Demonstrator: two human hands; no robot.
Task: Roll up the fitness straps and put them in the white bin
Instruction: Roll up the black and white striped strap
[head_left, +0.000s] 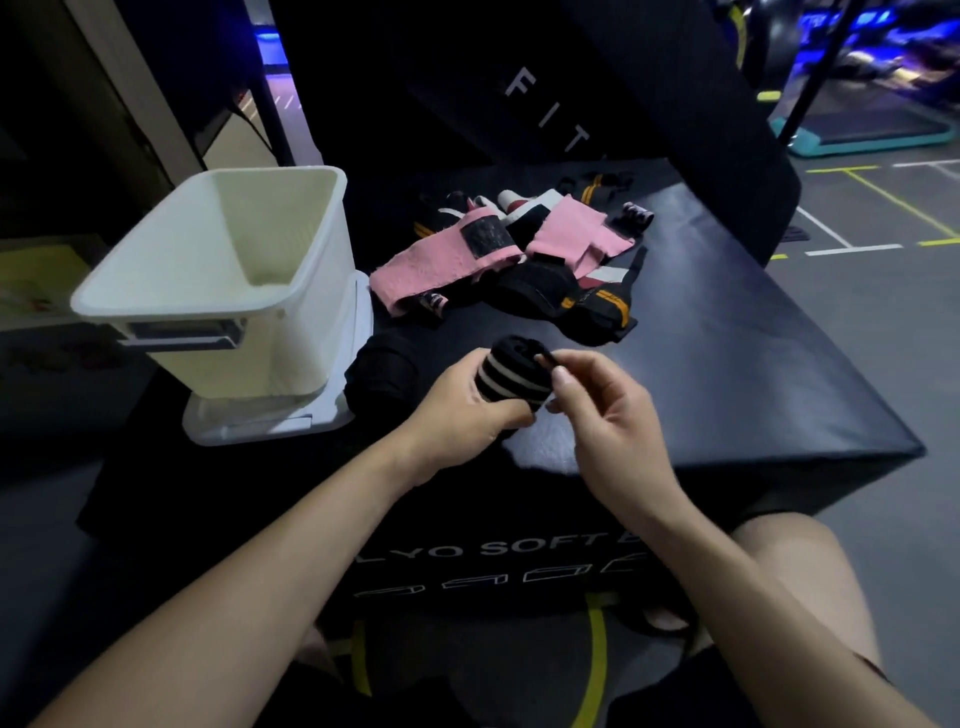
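A rolled strap (511, 376), black with pale stripes, sits just below the middle of the frame, held above the near part of a black padded box (727, 364). The left hand (467, 410) has its fingers and thumb curled round the lower part of the roll and grips it. The right hand (602, 410) pinches the strap's loose black end (545, 358) between thumb and forefinger at the top right of the roll, its other fingers loosely bent. Just left of the roll, touching the box top, lies a dark bundle of black fabric (382, 371); whether it is rolled cannot be told. Above the roll, toward the middle of the frame, a heap of loose straps (519, 254) lies on the box, with pink bands on top and black ones with orange and white stripes beneath and to the right. The white bin (223, 275) stands in the left of the frame at the box's left edge, on a flat white lid or tray (270, 415), its open mouth tilted toward the camera; only its pale inner walls show inside. The dark bundle lies between the roll and the bin. The box's front face carries pale lettering at lower centre. Beyond the box, at upper right, are a grey floor with yellow and white lines (878, 202) and blue-lit equipment.
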